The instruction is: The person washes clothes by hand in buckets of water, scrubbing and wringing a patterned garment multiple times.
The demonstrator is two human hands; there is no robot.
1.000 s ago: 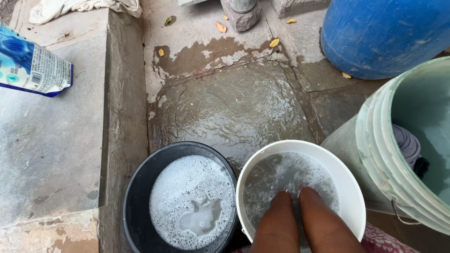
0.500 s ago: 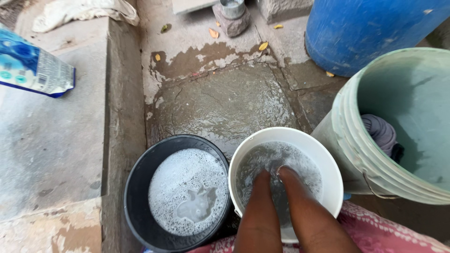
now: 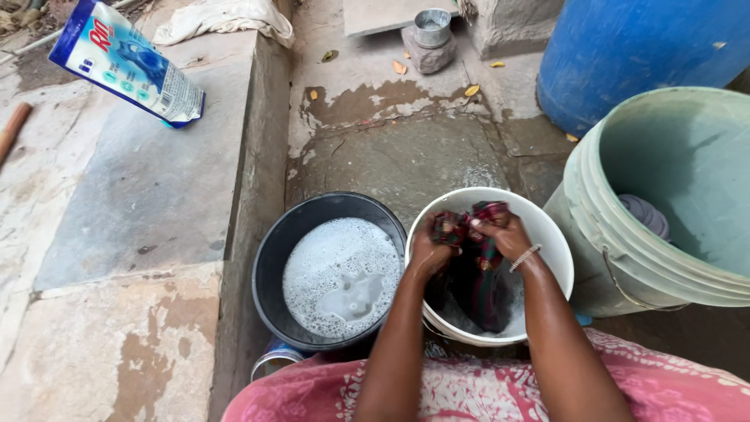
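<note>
- A dark wet cloth [image 3: 478, 270], patterned in deep red, green and black, is lifted partly out of a white bucket [image 3: 556, 248] standing on the stone floor [image 3: 406, 148] just below the step's edge.
- The cloth is bunched and soaked; its top is gathered into a wad at the bucket's far rim, and the rest hangs down into the water, so its long axis runs from the far rim down toward the person.
- The left hand [image 3: 431, 246] is clenched on the left part of the wad; the right hand [image 3: 504, 234], with a thin bracelet at the wrist, is clamped on the right part. The two hands sit close together, knuckles almost meeting.
- A black tub [image 3: 269, 258] of foamy water stands touching the white bucket's left side.
- A large pale green bucket [image 3: 625, 227] with a grey garment inside stands just to the right, and a blue drum [image 3: 625, 55] lies beyond it.
- On the raised stone step [image 3: 141, 211] at left lies a blue and white detergent pouch [image 3: 125, 61], near the far corner.
</note>
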